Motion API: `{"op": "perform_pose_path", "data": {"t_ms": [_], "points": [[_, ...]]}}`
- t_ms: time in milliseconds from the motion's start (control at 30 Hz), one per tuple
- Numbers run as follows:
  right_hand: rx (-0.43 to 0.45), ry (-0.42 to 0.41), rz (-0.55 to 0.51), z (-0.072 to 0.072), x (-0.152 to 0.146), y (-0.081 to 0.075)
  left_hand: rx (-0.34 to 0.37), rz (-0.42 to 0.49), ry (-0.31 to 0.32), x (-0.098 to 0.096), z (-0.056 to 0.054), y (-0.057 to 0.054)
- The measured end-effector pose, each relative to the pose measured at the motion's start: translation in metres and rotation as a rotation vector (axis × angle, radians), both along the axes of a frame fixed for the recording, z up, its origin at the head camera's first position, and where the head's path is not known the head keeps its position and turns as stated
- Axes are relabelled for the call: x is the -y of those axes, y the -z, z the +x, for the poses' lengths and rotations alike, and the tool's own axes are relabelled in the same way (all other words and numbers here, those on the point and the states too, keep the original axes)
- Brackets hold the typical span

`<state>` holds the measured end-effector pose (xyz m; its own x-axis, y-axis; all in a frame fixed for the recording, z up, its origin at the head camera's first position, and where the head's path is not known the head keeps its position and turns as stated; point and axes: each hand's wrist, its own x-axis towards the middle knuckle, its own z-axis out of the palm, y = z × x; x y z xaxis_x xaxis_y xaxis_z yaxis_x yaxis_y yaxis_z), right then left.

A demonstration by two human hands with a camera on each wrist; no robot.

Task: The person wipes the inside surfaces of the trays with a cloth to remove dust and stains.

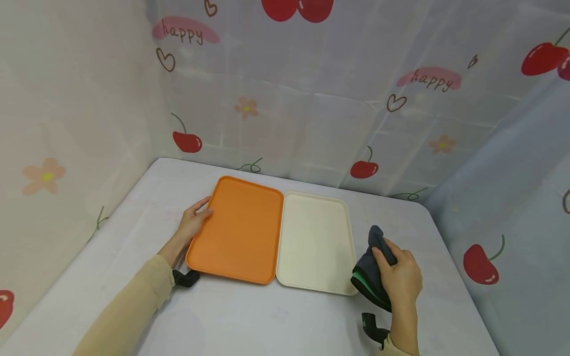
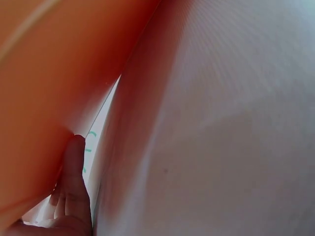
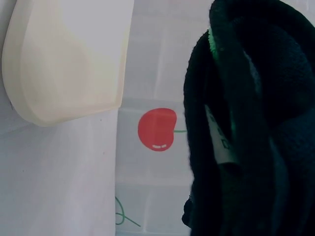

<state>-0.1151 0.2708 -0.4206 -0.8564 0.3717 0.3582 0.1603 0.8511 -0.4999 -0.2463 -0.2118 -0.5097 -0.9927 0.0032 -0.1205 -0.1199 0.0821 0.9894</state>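
Observation:
On the left of the table an orange tray has its left side tilted up. My left hand grips it by that left edge, with the thumb on the rim. In the left wrist view, fingers reach in against the tray's underside. A cream tray lies flat right beside it. My right hand holds a folded dark grey cloth with black and green edging, just right of the cream tray's near corner. A small white label shows between its folds in the right wrist view.
Both trays rest on a white-covered table. A curtain printed with cherries, flowers and hearts hangs behind the far edge and along both sides. Black wrist mounts sit on my forearms near the table surface.

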Motion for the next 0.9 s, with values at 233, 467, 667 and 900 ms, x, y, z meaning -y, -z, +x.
{"op": "perform_pose_path", "data": {"t_ms": [233,467,667,900], "points": [[0.011,-0.003,-0.006,0.000,0.000,-0.001,-0.001,0.064,-0.053,0.007,0.008,-0.017],[-0.008,0.003,-0.006,0.001,-0.002,0.001,-0.040,0.196,-0.116,0.006,0.018,-0.058],[-0.037,-0.003,-0.005,0.002,-0.003,-0.001,-0.135,0.311,-0.103,-0.005,0.022,-0.072],[-0.126,-0.045,-0.016,-0.003,-0.002,-0.017,-0.215,0.386,-0.083,-0.029,0.024,-0.075]]}}
